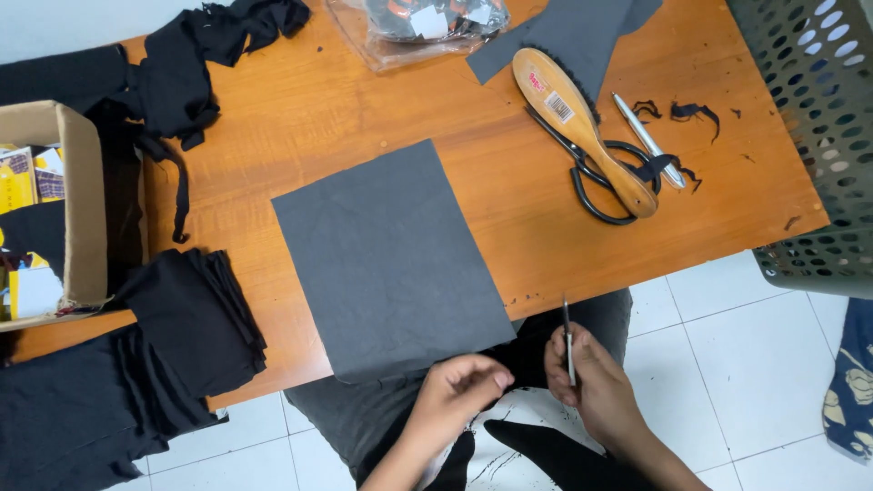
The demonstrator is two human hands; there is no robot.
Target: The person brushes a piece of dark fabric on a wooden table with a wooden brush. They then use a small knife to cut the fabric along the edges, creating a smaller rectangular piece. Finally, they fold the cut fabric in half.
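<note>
A dark grey rectangular fabric piece (391, 259) lies flat on the wooden table (318, 127), its near corner hanging over the front edge. My left hand (459, 386) is below that corner with fingers curled, touching black fabric (523, 355) on my lap. My right hand (591, 382) pinches a thin metal tool like a small pen or seam ripper (567, 341), held upright just off the table's edge.
A wooden brush (582, 127) lies over black scissors (596, 177) beside a silver pen (647, 141). Folded black cloth (195, 318) and a cardboard box (55, 218) sit left. A plastic bag (423, 27) is at the back, a green perforated basket (818, 136) right.
</note>
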